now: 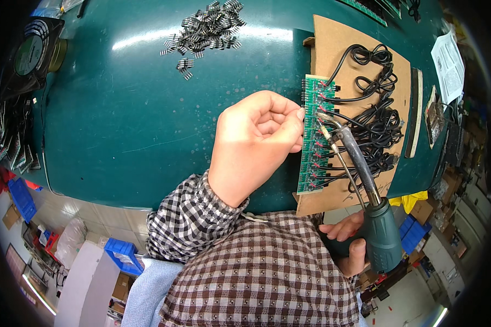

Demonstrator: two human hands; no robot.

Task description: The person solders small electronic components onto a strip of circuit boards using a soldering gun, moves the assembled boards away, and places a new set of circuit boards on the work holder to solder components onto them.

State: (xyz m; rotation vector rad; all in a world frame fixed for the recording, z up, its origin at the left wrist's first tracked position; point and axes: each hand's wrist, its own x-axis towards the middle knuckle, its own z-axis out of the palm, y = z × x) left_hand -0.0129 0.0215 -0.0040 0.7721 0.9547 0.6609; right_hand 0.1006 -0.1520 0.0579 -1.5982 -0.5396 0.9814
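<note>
A long green circuit board panel lies along the left edge of a brown cardboard sheet. Black cables with red wires run from it to the right, bundled in coils. My left hand is pinched closed at the panel's left edge; what its fingertips hold, if anything, is hidden. Black pin headers line that edge above the fingertips. My right hand grips the green handle of a soldering gun. Its metal tip reaches the upper part of the panel, close to my left fingertips.
A heap of black pin headers lies at the far side of the green table, with a small group just apart. A fan stands at far left. A dark strip and white paper are on the right.
</note>
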